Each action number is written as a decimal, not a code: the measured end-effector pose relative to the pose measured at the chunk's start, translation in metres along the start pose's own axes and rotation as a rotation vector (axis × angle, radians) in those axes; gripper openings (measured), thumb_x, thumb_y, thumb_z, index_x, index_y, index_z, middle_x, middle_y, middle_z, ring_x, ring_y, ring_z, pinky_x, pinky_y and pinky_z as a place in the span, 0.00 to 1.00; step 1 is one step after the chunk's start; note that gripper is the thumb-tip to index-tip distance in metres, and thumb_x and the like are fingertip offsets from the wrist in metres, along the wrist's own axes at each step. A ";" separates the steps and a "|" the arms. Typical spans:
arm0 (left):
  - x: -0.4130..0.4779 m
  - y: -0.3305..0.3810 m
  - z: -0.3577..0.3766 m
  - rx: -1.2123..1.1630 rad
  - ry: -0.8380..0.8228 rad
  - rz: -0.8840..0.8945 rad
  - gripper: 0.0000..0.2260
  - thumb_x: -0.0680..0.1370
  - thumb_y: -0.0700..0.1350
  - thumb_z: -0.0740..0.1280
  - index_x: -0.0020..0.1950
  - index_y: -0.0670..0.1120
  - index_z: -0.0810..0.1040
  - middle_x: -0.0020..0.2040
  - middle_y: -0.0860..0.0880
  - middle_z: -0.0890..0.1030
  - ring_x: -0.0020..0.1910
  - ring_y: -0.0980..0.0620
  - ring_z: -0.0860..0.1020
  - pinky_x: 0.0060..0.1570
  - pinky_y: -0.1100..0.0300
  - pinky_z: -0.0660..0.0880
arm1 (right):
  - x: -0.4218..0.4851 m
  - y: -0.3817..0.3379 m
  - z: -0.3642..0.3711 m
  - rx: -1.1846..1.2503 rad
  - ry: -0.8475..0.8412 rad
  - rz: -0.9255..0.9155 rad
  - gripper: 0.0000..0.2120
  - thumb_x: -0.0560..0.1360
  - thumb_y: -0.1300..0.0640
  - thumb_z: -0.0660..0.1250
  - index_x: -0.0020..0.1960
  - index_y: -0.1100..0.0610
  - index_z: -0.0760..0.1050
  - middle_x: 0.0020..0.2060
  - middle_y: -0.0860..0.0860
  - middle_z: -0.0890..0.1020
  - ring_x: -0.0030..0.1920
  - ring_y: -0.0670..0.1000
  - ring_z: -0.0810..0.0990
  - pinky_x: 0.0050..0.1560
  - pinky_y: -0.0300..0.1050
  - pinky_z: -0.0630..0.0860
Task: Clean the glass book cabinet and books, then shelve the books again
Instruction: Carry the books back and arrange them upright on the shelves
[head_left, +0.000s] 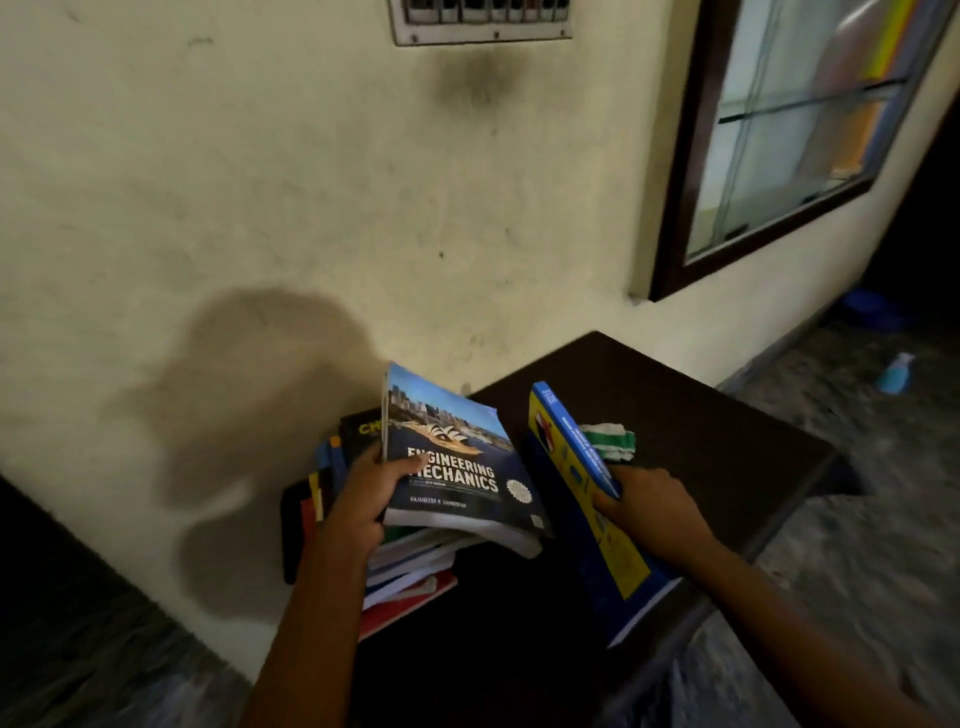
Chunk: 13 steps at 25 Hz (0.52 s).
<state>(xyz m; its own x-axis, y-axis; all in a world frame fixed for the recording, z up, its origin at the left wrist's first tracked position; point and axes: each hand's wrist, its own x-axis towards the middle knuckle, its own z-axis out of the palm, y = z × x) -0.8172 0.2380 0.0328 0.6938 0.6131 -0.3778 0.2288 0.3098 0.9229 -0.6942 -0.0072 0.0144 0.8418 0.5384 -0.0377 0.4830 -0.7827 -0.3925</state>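
My left hand (371, 496) grips the spine edge of a thick Engineering Mechanics book (457, 457), tilted up off a stack of books (400, 571) on a dark table (701, 431). My right hand (644, 506) holds a blue and yellow book (582, 467) standing on edge, leaning left. A green and white cloth (610, 441) lies on the table just behind that book. The glass book cabinet (789, 140) is set in the wall at the upper right, its dark wooden frame around glass doors, with shelves faintly visible inside.
More books lean against the wall left of the stack (322, 483). A blue spray bottle (894, 373) lies on the floor at the far right. A switch panel (480, 21) is on the wall above. The room is dim.
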 end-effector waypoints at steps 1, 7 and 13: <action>-0.007 0.001 0.010 0.024 -0.021 0.036 0.18 0.73 0.34 0.69 0.62 0.40 0.75 0.49 0.40 0.81 0.41 0.43 0.80 0.42 0.52 0.78 | -0.005 0.006 -0.007 0.001 0.013 0.030 0.16 0.76 0.46 0.61 0.57 0.56 0.74 0.49 0.56 0.80 0.48 0.55 0.80 0.45 0.44 0.74; -0.032 0.001 0.095 0.011 -0.228 0.049 0.18 0.72 0.35 0.70 0.60 0.46 0.75 0.50 0.40 0.82 0.42 0.42 0.80 0.38 0.54 0.76 | -0.054 0.067 -0.047 0.003 0.132 0.237 0.11 0.77 0.48 0.61 0.38 0.52 0.69 0.36 0.52 0.75 0.44 0.56 0.77 0.38 0.41 0.64; -0.038 -0.023 0.251 0.184 -0.504 0.164 0.17 0.72 0.33 0.69 0.58 0.46 0.77 0.44 0.46 0.82 0.38 0.47 0.81 0.33 0.59 0.75 | -0.106 0.194 -0.081 0.066 0.216 0.514 0.10 0.76 0.49 0.62 0.45 0.56 0.74 0.37 0.54 0.78 0.37 0.51 0.74 0.35 0.42 0.65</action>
<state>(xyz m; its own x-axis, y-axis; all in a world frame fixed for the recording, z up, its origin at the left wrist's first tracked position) -0.6779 0.0253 0.0445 0.9605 0.2057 -0.1877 0.1746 0.0800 0.9814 -0.6699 -0.2411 0.0169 0.9985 0.0117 -0.0533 -0.0124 -0.9025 -0.4304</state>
